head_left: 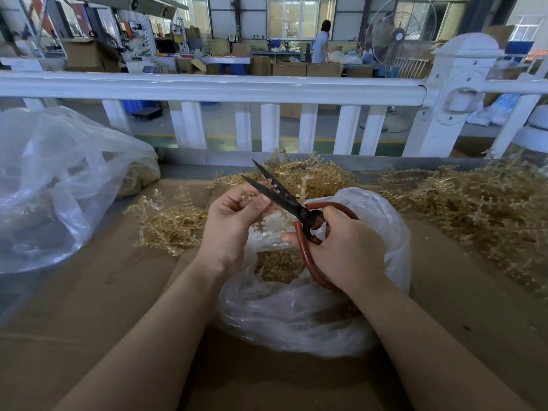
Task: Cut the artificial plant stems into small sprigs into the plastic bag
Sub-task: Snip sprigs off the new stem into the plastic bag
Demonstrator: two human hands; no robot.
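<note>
L hand pinches 1 sprig – R hand grips 1 scissors, blades apart, over bag.

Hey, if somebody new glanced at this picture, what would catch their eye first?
Probably the black-bladed scissors with red-brown looped handles at the centre, blades open, held by the right hand while the left hand pinches a small tan plastic sprig at the blades. Right below sits the crumpled clear plastic bag with cut pieces inside, and heaps of tan artificial plant stems spread over the brown cardboard-covered table behind and to the right.
</note>
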